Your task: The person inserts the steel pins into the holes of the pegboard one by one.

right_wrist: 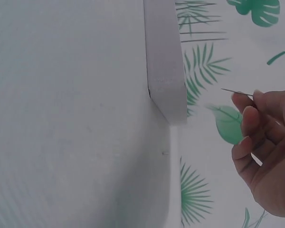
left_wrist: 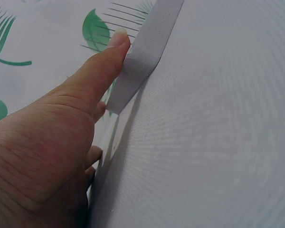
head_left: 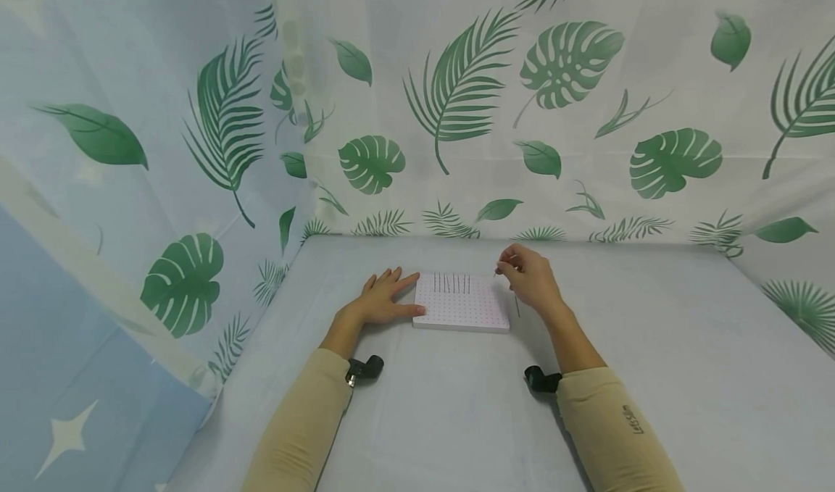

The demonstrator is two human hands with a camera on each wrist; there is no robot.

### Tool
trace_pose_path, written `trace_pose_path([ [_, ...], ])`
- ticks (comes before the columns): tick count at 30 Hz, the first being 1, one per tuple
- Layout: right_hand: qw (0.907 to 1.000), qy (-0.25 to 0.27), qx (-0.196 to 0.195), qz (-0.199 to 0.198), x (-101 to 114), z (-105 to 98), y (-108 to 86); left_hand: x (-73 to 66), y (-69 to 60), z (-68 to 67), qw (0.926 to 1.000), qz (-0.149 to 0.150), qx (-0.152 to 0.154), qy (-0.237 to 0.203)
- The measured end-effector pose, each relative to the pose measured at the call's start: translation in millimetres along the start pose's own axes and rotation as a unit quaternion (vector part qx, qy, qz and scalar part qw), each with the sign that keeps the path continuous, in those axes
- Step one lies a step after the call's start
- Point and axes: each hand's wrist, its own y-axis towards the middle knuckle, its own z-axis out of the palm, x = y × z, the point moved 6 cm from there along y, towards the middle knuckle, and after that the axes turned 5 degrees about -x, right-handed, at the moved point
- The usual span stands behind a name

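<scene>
A white board (head_left: 461, 309) with a grid of small holes lies flat on the table. Several thin dark pins (head_left: 451, 283) stand in a row along its far part; they also show above the board's edge (left_wrist: 145, 57) in the left wrist view. My left hand (head_left: 385, 300) has its fingers spread at the board's left side, the thumb (left_wrist: 118, 40) touching the near left corner. Just off the far right corner, my right hand (head_left: 530, 278) pinches a thin pin (right_wrist: 236, 91) between thumb and forefinger, above the board and apart from it.
A thin dark line (head_left: 517, 305), perhaps another pin, shows beside the board's right edge. Pale cloth covers the table (head_left: 443, 405). Leaf-patterned curtains (head_left: 457, 115) hang behind and at the left. Black wrist cameras (head_left: 367, 368) sit at both sleeve cuffs.
</scene>
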Motion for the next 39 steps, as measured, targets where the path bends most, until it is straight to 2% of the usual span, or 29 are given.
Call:
trace_pose_path([
  [6,0.9999,-0.005,0.005,-0.01,1,7,0.3,-0.3,-0.3,0.2,1.0,0.0,0.001,0.001],
  [19,0.9982,0.024,0.046,-0.029,3,28,-1.3,1.3,0.9,0.7,1.0,-0.004,0.002,0.006],
  [32,0.9965,-0.014,0.065,-0.051,5,43,-2.1,2.1,1.4,1.5,1.0,-0.005,0.006,0.003],
  [39,0.9953,-0.041,0.058,-0.067,7,45,-3.0,2.1,1.5,1.6,0.9999,-0.009,0.008,0.001],
])
